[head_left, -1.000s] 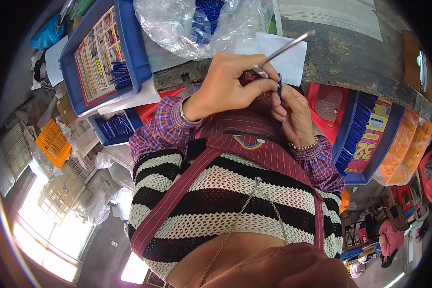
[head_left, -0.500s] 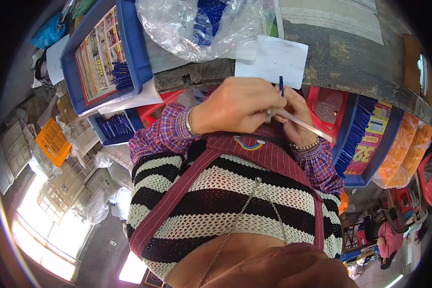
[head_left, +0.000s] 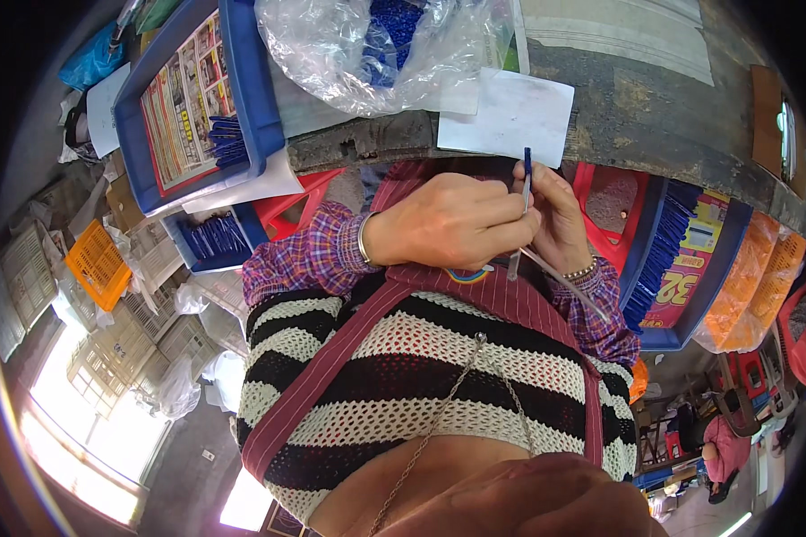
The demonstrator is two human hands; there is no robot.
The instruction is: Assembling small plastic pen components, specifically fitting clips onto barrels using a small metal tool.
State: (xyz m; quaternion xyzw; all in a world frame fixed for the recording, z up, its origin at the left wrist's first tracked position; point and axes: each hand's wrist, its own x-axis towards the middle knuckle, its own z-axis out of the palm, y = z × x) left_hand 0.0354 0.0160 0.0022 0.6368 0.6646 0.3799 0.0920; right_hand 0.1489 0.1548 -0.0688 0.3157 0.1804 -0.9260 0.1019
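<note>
My left hand (head_left: 457,219), a metal bangle at its wrist, is closed, back upward. A thin, pale, flat strip-like tool (head_left: 566,276) sticks out from its fingertips toward the lower right, crossing in front of my other wrist. My right hand (head_left: 560,210), with a beaded bracelet, pinches a slim dark blue piece (head_left: 527,163) upright between thumb and fingers. A narrow greyish end (head_left: 513,265) shows below the left fingertips; whether it belongs to the blue piece cannot be made out. Both hands meet in front of my chest, just short of a white sheet (head_left: 506,116).
A worn dark workbench (head_left: 618,116) runs across the front. On it lies a clear plastic bag (head_left: 331,63) with blue pieces. Blue trays stand at the left (head_left: 264,98) and right (head_left: 721,277), with slim blue pieces inside. Red stools (head_left: 591,201) show below the bench edge.
The pale tool has swung downward. My left hand has turned and dropped slightly, the right fingers have risen around the blue piece, and the narrow greyish end has come into sight.
</note>
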